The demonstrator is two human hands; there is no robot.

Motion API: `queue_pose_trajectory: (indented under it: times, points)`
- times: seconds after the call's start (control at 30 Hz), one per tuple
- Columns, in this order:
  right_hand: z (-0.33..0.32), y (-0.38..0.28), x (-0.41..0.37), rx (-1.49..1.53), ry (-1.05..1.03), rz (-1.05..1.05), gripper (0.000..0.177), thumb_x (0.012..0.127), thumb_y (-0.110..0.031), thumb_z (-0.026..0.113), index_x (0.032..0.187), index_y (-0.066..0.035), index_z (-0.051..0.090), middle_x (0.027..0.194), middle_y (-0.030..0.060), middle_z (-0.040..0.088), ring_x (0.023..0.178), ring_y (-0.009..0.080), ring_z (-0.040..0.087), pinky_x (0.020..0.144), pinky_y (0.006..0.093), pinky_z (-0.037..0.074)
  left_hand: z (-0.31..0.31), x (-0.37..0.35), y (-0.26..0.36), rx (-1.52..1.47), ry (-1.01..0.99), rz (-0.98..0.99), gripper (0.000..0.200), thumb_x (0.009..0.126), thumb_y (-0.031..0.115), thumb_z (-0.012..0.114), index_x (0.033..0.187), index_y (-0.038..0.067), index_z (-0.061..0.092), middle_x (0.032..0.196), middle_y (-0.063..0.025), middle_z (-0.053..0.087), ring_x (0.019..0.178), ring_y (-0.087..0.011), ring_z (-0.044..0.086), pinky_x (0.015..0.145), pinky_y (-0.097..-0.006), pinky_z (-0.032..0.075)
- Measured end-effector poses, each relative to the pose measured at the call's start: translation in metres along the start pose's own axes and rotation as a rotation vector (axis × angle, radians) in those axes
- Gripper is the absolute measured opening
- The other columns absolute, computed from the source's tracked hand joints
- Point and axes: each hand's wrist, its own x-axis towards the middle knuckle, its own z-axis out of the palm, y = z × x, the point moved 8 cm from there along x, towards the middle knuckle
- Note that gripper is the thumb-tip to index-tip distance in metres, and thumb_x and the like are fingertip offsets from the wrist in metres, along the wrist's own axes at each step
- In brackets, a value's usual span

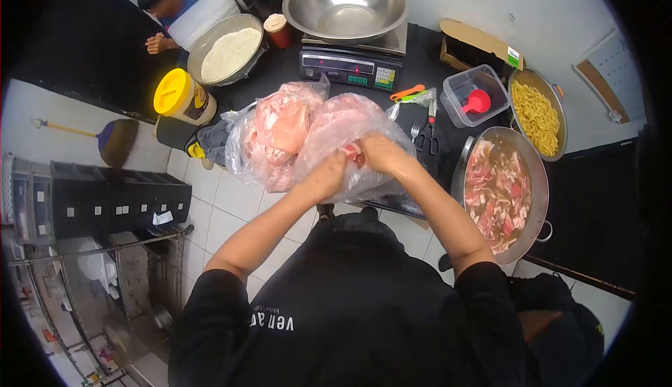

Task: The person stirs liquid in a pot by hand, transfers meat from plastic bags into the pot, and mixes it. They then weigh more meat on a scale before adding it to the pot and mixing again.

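A clear plastic bag (pixel 346 115) full of pale pink raw meat lies at the front of the black table. My left hand (pixel 330 177) is closed on the near side of this bag. Close beside it, my right hand (pixel 383 154) grips the bag's gathered plastic with bent fingers. A small red-and-white patch (pixel 352 151) shows between the two hands; I cannot tell whether it is meat or part of the bag. Touching this bag on the left is a second plastic bag (pixel 281 124) of raw meat.
A steel bowl (pixel 346 5) sits on a digital scale (pixel 350 66) behind the bags. Scissors (pixel 430 131) and a fork (pixel 416 131) lie to the right, near a pot of meat in liquid (pixel 540 205). At back left are a flour bowl (pixel 199 61) and another person (pixel 171 9).
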Motion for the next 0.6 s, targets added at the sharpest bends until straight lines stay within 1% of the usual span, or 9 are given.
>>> queue_pose_trajectory:
  times: [0.03, 0.1, 0.17, 0.23, 0.33, 0.4, 0.43, 0.57, 0.6]
  points:
    - [-0.011, -0.004, -0.005, -0.109, 0.213, -0.052, 0.035, 0.079, -0.013, 0.065, 0.111, 0.002, 0.060, 0.112, 0.0249, 0.061, 0.099, 0.0411, 0.061, 0.089, 0.0453, 0.048, -0.008, 0.001, -0.005, 0.002, 0.002, -0.004, 0.029, 0.083, 0.003, 0.052, 0.111, -0.007, 0.048, 0.096, -0.0290, 0.061, 0.089, -0.0451, 0.060, 0.079, -0.0495, 0.049]
    - [-0.009, -0.010, -0.003, -0.154, 0.292, -0.082, 0.036, 0.082, -0.013, 0.062, 0.114, 0.002, 0.058, 0.117, 0.0244, 0.058, 0.099, 0.0423, 0.061, 0.087, 0.0460, 0.049, -0.037, 0.003, -0.015, 0.147, -0.082, -0.239, 0.031, 0.083, 0.005, 0.056, 0.110, -0.007, 0.049, 0.088, -0.0255, 0.063, 0.080, -0.0428, 0.063, 0.072, -0.0482, 0.052]
    - [-0.013, -0.023, -0.005, -0.197, 0.369, -0.107, 0.037, 0.084, -0.013, 0.060, 0.117, 0.002, 0.055, 0.122, 0.0239, 0.056, 0.099, 0.0435, 0.061, 0.085, 0.0467, 0.050, -0.049, 0.003, -0.018, 0.166, -0.118, -0.228, 0.030, 0.083, 0.006, 0.056, 0.110, -0.006, 0.050, 0.088, -0.0243, 0.063, 0.081, -0.0412, 0.063, 0.072, -0.0473, 0.052]
    - [-0.013, -0.029, -0.003, -0.288, 0.174, 0.009, 0.029, 0.087, -0.012, 0.053, 0.113, 0.002, 0.057, 0.113, 0.0246, 0.061, 0.096, 0.0419, 0.063, 0.081, 0.0469, 0.052, -0.053, 0.004, -0.011, 0.183, -0.145, -0.223, 0.030, 0.083, 0.006, 0.056, 0.109, -0.005, 0.051, 0.088, -0.0230, 0.064, 0.082, -0.0397, 0.064, 0.071, -0.0464, 0.053]
    - [0.022, -0.026, 0.006, -0.176, -0.156, -0.058, 0.029, 0.085, -0.006, 0.048, 0.108, 0.004, 0.062, 0.101, 0.0284, 0.064, 0.096, 0.0356, 0.066, 0.080, 0.0435, 0.054, -0.062, 0.013, 0.021, 0.161, 0.143, -0.024, 0.029, 0.083, 0.007, 0.056, 0.110, -0.003, 0.052, 0.085, -0.0220, 0.064, 0.082, -0.0378, 0.065, 0.071, -0.0451, 0.053]
    - [0.047, -0.006, 0.006, -0.175, -0.106, -0.069, 0.025, 0.085, -0.007, 0.049, 0.103, 0.004, 0.063, 0.096, 0.0271, 0.065, 0.093, 0.0370, 0.066, 0.080, 0.0450, 0.053, -0.030, 0.020, 0.021, 0.017, -0.009, 0.196, 0.028, 0.083, 0.006, 0.055, 0.110, 0.000, 0.053, 0.086, -0.0210, 0.065, 0.082, -0.0364, 0.065, 0.071, -0.0450, 0.053]
    - [0.052, 0.000, 0.004, -0.177, -0.054, -0.080, 0.022, 0.085, -0.007, 0.051, 0.099, 0.003, 0.065, 0.091, 0.0257, 0.066, 0.089, 0.0383, 0.066, 0.079, 0.0465, 0.052, -0.014, 0.020, 0.001, 0.051, -0.212, 0.078, 0.031, 0.082, 0.007, 0.053, 0.112, 0.001, 0.055, 0.091, -0.0216, 0.065, 0.084, -0.0347, 0.066, 0.072, -0.0439, 0.053]
    - [0.048, -0.032, -0.046, -0.204, -0.324, -0.129, 0.019, 0.081, -0.005, 0.053, 0.090, 0.004, 0.067, 0.089, 0.0258, 0.066, 0.089, 0.0385, 0.066, 0.079, 0.0457, 0.052, -0.029, 0.003, -0.002, 0.111, -0.265, -0.057, 0.033, 0.083, 0.008, 0.053, 0.115, 0.002, 0.052, 0.095, -0.0217, 0.065, 0.084, -0.0365, 0.066, 0.075, -0.0442, 0.052]
    - [0.056, -0.036, -0.054, -0.282, -0.337, -0.140, 0.018, 0.080, -0.005, 0.054, 0.087, 0.004, 0.068, 0.087, 0.0252, 0.067, 0.088, 0.0381, 0.066, 0.079, 0.0448, 0.053, -0.036, 0.001, 0.004, 0.339, -0.134, 0.102, 0.034, 0.083, 0.008, 0.054, 0.116, 0.002, 0.053, 0.094, -0.0216, 0.066, 0.084, -0.0363, 0.067, 0.074, -0.0434, 0.053]
